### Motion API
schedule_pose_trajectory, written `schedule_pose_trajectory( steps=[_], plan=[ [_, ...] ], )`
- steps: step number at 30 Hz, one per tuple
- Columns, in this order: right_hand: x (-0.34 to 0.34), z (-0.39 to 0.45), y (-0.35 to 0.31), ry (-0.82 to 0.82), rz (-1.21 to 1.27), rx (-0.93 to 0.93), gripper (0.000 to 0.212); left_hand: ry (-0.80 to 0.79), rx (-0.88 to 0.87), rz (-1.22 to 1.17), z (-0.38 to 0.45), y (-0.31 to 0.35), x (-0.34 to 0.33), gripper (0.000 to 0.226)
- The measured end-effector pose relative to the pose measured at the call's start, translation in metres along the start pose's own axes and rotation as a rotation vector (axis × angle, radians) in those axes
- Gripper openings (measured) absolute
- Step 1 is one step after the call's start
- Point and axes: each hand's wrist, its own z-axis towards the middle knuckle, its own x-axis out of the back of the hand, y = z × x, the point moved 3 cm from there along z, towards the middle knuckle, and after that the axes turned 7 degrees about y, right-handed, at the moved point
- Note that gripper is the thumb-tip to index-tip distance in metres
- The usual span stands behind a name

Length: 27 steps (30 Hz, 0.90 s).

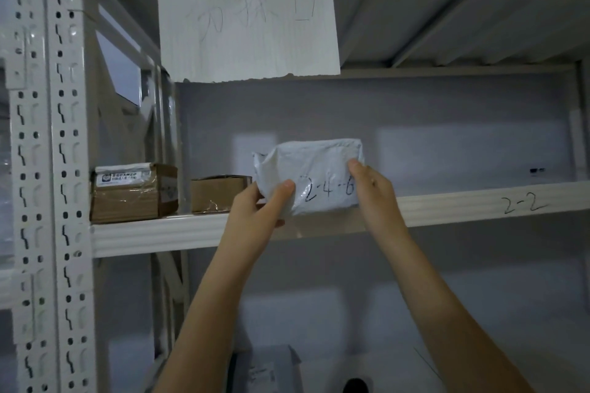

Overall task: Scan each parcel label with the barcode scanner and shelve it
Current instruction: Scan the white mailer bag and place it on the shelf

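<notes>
The white parcel, a soft plastic mailer with "2-4-6" handwritten on its face, is held up at the front edge of the shelf, its lower edge at the shelf's lip. Whether it already rests on the shelf board cannot be told. The left hand grips its lower left corner, thumb on the front and fingers wrapped behind. The right hand pinches its right end, fingers closed on the plastic. Both hands have hold of this parcel and nothing else.

Just left of it on the same shelf sit 2 cardboard boxes: a small box close beside the parcel and a taped box with a label strip further left. The shelf edge is marked "2-2" to the right, where the board looks bare. A paper sign hangs from the shelf above.

No scanner is in view, so scanning cannot be confirmed. Judging by the written code, this parcel is probably processed and being shelved. 2 boxes are already shelved; letting go of this parcel remains.
</notes>
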Motion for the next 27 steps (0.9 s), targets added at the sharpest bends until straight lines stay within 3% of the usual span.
schedule_pose_trajectory(
  steps=[13,27],
  plan=[
    [-0.009,0.023,0.036,0.011,-0.425,0.177,0.041,0.183,-0.071,0.305,0.034,-0.04,-0.014,0.044],
    [-0.014,0.027,0.043,0.082,-0.606,0.25,0.04,0.27,-0.029,0.474,0.05,-0.042,-0.02,0.041]
  ],
)
